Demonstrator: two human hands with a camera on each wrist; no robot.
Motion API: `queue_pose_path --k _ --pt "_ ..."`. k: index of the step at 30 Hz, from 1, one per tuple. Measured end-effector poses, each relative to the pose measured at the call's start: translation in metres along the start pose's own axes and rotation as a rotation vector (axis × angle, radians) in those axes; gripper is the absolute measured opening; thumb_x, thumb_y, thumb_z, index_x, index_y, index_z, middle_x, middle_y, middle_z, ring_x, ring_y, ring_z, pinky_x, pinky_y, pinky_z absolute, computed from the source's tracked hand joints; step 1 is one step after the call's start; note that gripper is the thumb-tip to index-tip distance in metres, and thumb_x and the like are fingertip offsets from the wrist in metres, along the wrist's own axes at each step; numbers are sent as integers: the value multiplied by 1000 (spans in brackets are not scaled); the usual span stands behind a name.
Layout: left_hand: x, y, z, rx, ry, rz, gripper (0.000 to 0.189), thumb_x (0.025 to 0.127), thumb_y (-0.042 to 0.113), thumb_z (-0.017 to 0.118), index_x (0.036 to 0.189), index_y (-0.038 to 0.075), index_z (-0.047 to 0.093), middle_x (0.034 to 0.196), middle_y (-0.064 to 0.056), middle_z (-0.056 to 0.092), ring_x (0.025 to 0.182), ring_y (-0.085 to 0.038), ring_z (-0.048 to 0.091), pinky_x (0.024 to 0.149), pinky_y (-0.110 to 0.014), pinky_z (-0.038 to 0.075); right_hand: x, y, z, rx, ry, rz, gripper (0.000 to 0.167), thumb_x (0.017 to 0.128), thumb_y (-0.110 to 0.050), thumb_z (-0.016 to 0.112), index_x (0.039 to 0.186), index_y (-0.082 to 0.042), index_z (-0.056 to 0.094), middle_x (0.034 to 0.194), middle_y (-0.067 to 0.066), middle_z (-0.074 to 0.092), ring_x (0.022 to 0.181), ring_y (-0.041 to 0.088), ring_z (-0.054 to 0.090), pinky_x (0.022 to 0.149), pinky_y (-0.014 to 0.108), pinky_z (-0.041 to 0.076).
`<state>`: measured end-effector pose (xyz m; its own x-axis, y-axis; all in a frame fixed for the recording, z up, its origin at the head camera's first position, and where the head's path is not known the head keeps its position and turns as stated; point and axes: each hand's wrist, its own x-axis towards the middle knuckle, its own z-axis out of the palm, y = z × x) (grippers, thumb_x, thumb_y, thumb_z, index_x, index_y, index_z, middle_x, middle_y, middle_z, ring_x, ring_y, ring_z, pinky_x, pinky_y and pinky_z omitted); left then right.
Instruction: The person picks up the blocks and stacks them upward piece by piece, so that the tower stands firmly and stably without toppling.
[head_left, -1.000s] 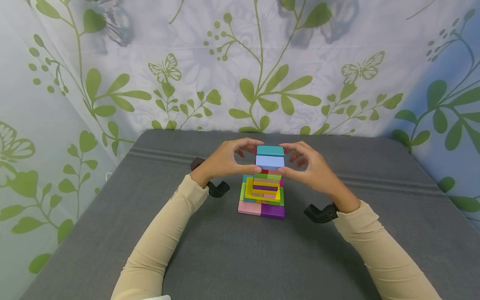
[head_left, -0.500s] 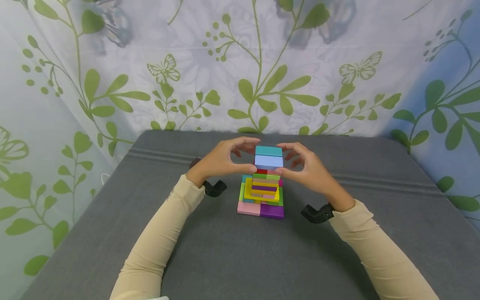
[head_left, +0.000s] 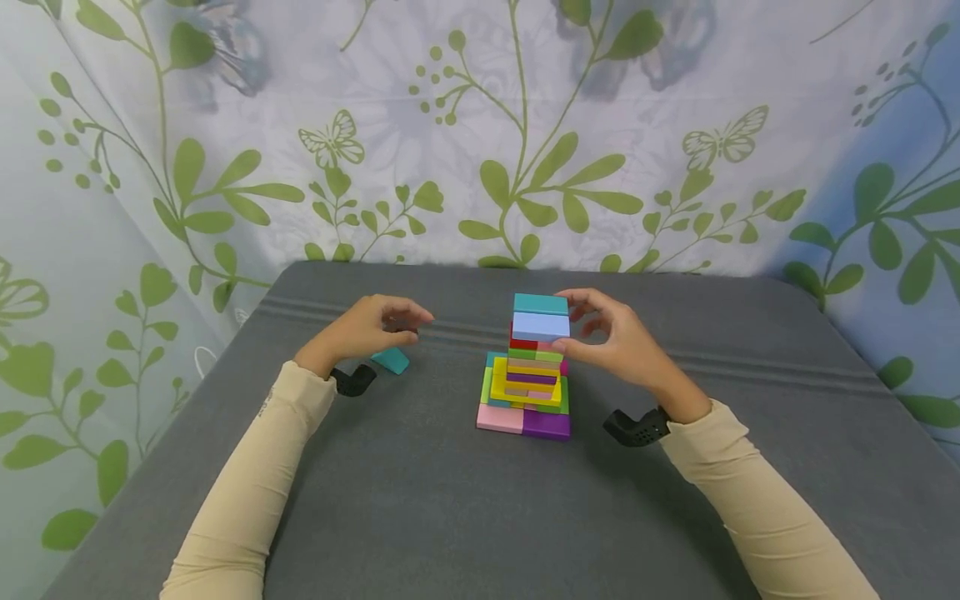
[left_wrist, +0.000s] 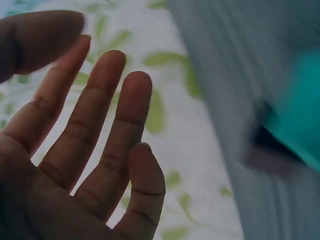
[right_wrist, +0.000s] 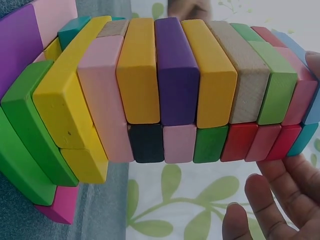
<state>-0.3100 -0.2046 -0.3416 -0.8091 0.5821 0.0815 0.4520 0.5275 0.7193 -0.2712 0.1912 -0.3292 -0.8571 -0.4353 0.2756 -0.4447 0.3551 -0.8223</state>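
Note:
A tower of coloured wooden blocks (head_left: pixel 532 386) stands on the grey table, with a light blue block (head_left: pixel 541 326) and a teal block (head_left: pixel 541 303) side by side at its top. My right hand (head_left: pixel 618 340) holds the tower's upper right end, thumb at the front and index finger behind. In the right wrist view, that thumb and the fingers (right_wrist: pixel 280 185) meet the topmost blocks. Left of the tower, my left hand (head_left: pixel 366 327) hovers with nothing in it, its fingers relaxed. Beside it a loose teal block (head_left: pixel 391 360) lies on the table, blurred in the left wrist view.
A dark brown block (left_wrist: pixel 272 155) sits next to the loose teal one in the left wrist view. The grey table (head_left: pixel 465 517) reaches back to a curtain (head_left: pixel 420 150) printed with leaves and butterflies. Lower layers of the tower are wider than the upper ones.
My left hand has come off the top of the tower and moved left, beside the loose teal block. The right hand stays at the tower, which still stands.

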Motion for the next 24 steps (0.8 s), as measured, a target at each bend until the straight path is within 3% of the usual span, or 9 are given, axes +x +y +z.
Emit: queue_pose_path --k 5,10,14,18,24 --pt "-18 -25 -2 168 -21 -145 38 100 -1 68 138 -3 70 137 -25 69 127 -45 63 103 -62 51 0 1 0 6 -2 -11 56 94 -5 81 144 5 59 131 19 64 114 32 55 91 32 52" --pt "-26 -38 -1 219 -73 -220 42 100 1 73 141 -3 67 139 -27 67 128 -47 63 102 -59 55 0 2 0 8 2 -20 56 93 -4 81 144 5 59 130 19 65 113 23 56 92 35 52" --pt "-25 -43 0 224 -93 -222 39 101 4 74 139 -3 69 136 -26 68 125 -46 65 100 -57 56 0 2 0 5 3 -25 56 94 -5 81 144 5 59 129 18 65 112 20 56 91 31 52" --pt "-22 -40 2 213 -72 -194 37 103 11 75 137 -3 70 136 -25 69 127 -44 64 103 -57 54 -1 1 0 6 6 -25 56 94 -5 82 144 5 59 129 18 65 113 21 56 91 28 51" --pt "-8 -17 5 105 -3 -94 39 105 16 74 138 -3 68 130 -18 73 124 -37 68 106 -54 53 -2 0 -1 15 3 -12 56 94 -6 81 144 5 58 131 19 65 114 26 56 93 32 51"
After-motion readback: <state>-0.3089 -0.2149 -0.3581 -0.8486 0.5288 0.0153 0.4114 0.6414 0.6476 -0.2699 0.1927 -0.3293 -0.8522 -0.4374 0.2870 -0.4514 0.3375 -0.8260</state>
